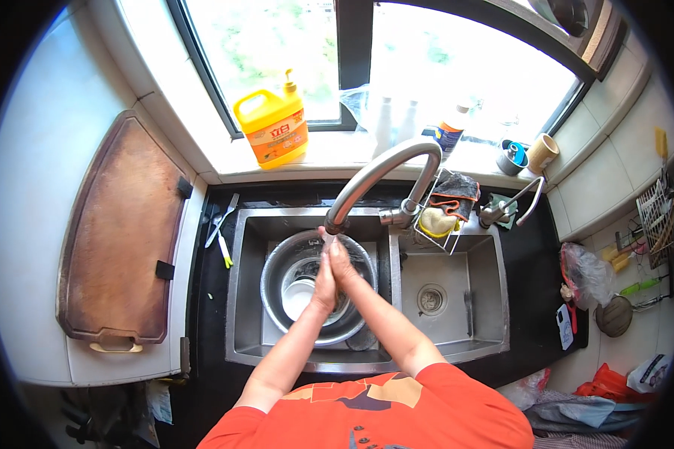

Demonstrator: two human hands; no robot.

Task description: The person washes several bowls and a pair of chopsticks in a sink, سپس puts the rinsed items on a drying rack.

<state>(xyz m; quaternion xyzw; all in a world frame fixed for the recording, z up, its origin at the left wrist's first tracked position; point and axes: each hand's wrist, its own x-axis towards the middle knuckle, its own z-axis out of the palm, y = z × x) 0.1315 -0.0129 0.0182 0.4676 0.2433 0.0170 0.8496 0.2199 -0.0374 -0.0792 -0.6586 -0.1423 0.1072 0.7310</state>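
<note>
My left hand (326,280) and my right hand (341,262) are pressed together, palms facing, right under the spout of a curved steel faucet (370,175). A whitish streak, apparently water, runs between the spout and my fingertips. Whether anything lies between the palms is hidden. Below them a round metal basin (275,306) stands in the left bowl of a steel double sink (241,303). Inside the basin sits a white bowl (296,300) among other dishes, partly covered by my hands and forearms.
The right sink bowl (443,275) has a drain strainer. A wire rack (452,242) with cloths hangs behind it, near a small second tap (500,212). A yellow detergent jug (275,129) stands on the sill. Left are a fork (230,205) and a wooden cutting board (126,236).
</note>
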